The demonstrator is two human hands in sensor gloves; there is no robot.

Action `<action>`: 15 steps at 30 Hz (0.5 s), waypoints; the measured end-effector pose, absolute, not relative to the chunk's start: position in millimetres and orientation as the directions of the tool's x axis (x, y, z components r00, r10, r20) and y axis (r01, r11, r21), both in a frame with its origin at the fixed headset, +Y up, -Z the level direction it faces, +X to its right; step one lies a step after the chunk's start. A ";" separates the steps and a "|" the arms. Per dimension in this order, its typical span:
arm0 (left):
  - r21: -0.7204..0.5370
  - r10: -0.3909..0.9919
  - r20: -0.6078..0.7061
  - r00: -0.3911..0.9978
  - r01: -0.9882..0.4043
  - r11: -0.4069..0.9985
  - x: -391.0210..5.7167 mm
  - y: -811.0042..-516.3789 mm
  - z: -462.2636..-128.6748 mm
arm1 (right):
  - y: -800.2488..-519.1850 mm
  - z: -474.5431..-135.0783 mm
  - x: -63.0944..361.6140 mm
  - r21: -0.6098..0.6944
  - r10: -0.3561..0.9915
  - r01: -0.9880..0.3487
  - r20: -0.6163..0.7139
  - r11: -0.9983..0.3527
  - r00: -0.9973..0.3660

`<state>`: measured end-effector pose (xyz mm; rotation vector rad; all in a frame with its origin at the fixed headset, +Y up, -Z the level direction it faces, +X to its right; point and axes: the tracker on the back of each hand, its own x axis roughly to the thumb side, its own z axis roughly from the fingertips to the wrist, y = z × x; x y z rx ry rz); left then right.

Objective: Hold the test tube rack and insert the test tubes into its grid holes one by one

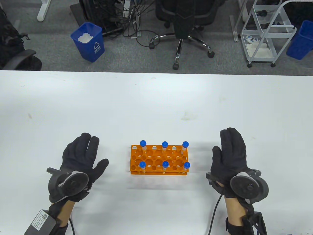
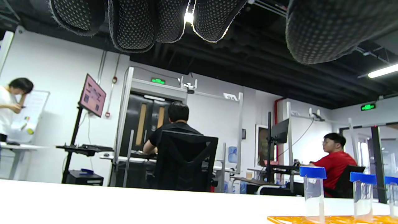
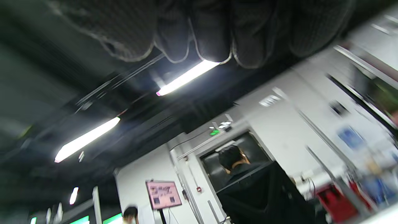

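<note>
We see the orange test tube rack [image 1: 159,159] standing on the white table [image 1: 156,102] near the table's near edge, about midway between the two hands. Six blue-capped test tubes [image 1: 164,147] stand upright in it, three along the far row and three along the near row, in the left, middle and right holes. The other holes of the rack show open.

Left hand [image 1: 79,156] lies palm down toward the table, left of the rack and well apart from it, fingers stretched out, thumb splayed toward the rack, holding nothing. Right hand [image 1: 229,154] lies right of the rack, also apart from it, fingers straight and together, holding nothing. Neither hand touches the rack or a tube.

In the left wrist view we get the gloved fingertips [image 2: 133,25] hanging in from the top and, at the lower right, three capped tubes over the rack's orange top. Right wrist view is blurred; only dark fingertips [image 3: 214,34] show at the top.
</note>
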<state>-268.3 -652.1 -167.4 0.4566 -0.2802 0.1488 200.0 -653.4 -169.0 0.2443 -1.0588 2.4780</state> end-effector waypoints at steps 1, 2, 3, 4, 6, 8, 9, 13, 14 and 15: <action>0.411 0.068 0.294 0.953 -0.190 0.891 -268.0 -652.8 -167.9 | -655.2 -168.8 196.4 -0.650 0.254 -0.402 0.314 -0.644 -0.915; 0.405 0.055 0.287 0.956 -0.174 0.898 -267.8 -653.9 -168.7 | -657.1 -169.1 193.3 -0.652 0.201 -0.355 0.301 -0.670 -0.932; 0.393 0.038 0.278 0.960 -0.149 0.907 -267.5 -656.0 -170.3 | -659.6 -170.1 190.2 -0.647 0.151 -0.307 0.286 -0.698 -0.946; 0.377 0.018 0.267 0.963 -0.122 0.918 -267.4 -658.8 -172.2 | -663.1 -171.9 187.8 -0.631 0.115 -0.274 0.281 -0.726 -0.953; 0.330 -0.012 0.248 0.969 -0.073 0.941 -267.7 -666.1 -177.1 | -671.9 -177.0 185.8 -0.583 0.079 -0.233 0.277 -0.779 -0.958; 0.287 -0.014 0.234 0.972 -0.055 0.956 -268.6 -671.8 -181.1 | -678.6 -180.6 187.5 -0.543 0.070 -0.204 0.257 -0.814 -0.964; 0.269 -0.010 0.229 0.973 -0.053 0.962 -269.2 -673.9 -182.7 | -681.2 -182.3 188.8 -0.523 0.074 -0.200 0.252 -0.828 -0.965; 0.235 -0.002 0.213 0.977 -0.050 0.971 -271.2 -678.3 -186.2 | -687.2 -186.9 195.7 -0.467 0.127 -0.213 0.209 -0.858 -0.970; 0.234 -0.002 0.212 0.977 -0.048 0.971 -271.3 -678.6 -186.5 | -687.6 -187.3 196.5 -0.461 0.131 -0.212 0.201 -0.862 -0.971; 0.227 -0.001 0.210 0.978 -0.048 0.973 -271.5 -679.2 -187.2 | -688.3 -187.9 197.3 -0.452 0.136 -0.210 0.190 -0.867 -0.972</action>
